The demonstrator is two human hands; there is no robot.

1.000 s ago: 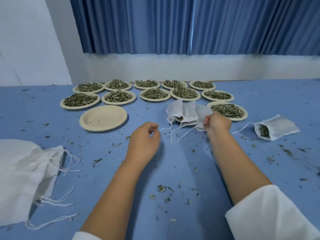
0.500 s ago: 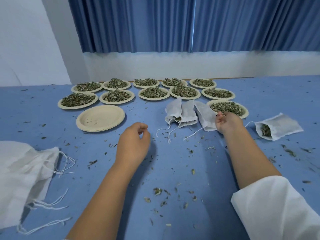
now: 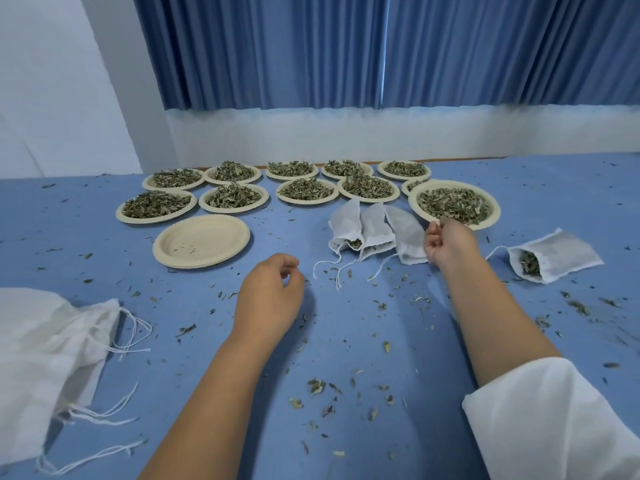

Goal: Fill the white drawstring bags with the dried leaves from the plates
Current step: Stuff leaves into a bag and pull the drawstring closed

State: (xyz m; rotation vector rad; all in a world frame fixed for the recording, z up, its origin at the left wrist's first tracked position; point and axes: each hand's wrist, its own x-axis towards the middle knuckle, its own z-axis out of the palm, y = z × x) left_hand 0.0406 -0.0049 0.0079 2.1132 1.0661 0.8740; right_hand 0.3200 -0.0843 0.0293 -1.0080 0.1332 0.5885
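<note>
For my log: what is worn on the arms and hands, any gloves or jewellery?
The left hand and right hand are bare: no gloves, rings or watch show. A white sleeve covers the right arm above the forearm; the left forearm is bare to the frame's edge.

plain workroom, blue curtains (image 3: 346,50), long blue table (image 3: 346,327)
</note>
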